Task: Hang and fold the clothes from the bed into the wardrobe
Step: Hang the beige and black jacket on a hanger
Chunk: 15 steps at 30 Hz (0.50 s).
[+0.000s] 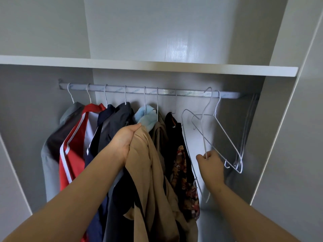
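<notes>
My left hand [125, 140] grips a bunched tan garment [148, 180] that hangs down in front of the wardrobe. My right hand [210, 165] pinches the lower wire of an empty white wire hanger [203, 130] whose hook is lifted just above the metal rail [166, 92]. Another empty white hanger [227, 137] hangs on the rail right beside it. Several clothes hang on the rail to the left: a grey one, a red jacket [73, 147], dark jackets, a light blue top [146, 117], a tan piece and a black patterned shirt [183, 172].
A white shelf [174, 68] runs above the rail. A few more wire hangers [248, 123] hang at the rail's far right end by the wardrobe side panel [279, 137]. The back wall shows between the patterned shirt and the empty hangers.
</notes>
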Available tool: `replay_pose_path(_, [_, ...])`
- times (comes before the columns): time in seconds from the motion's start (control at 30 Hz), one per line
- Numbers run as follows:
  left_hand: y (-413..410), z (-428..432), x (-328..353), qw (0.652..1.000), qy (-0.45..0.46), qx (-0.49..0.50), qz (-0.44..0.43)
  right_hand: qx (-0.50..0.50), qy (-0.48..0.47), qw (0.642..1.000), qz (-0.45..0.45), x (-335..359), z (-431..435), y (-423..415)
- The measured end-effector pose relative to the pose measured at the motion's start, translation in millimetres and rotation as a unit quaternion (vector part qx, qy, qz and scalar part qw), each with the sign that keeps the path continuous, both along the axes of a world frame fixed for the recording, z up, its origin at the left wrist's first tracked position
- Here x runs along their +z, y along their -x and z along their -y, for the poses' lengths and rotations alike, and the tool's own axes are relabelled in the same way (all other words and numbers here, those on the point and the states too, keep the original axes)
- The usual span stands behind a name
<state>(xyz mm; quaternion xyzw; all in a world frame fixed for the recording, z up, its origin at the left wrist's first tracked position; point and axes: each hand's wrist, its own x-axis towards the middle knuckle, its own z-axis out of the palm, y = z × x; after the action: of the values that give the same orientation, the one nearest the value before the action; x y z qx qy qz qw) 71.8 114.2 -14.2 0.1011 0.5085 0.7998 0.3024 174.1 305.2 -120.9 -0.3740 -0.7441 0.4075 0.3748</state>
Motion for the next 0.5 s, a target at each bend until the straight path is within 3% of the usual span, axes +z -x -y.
replay_pose_path(0.13, [-11.9, 29.6, -1.8, 1.000, 0.011, -0.016, 0.006, -0.020, -0.018, 0.999, 0.033, -9.6, 36.5, -26.8])
replay_pose_path(0.5, [-50.0, 132.6, -0.3, 0.993, 0.076, -0.062, -0.059, -0.091, -0.013, 0.996, -0.018, -20.4, 173.7, -93.9])
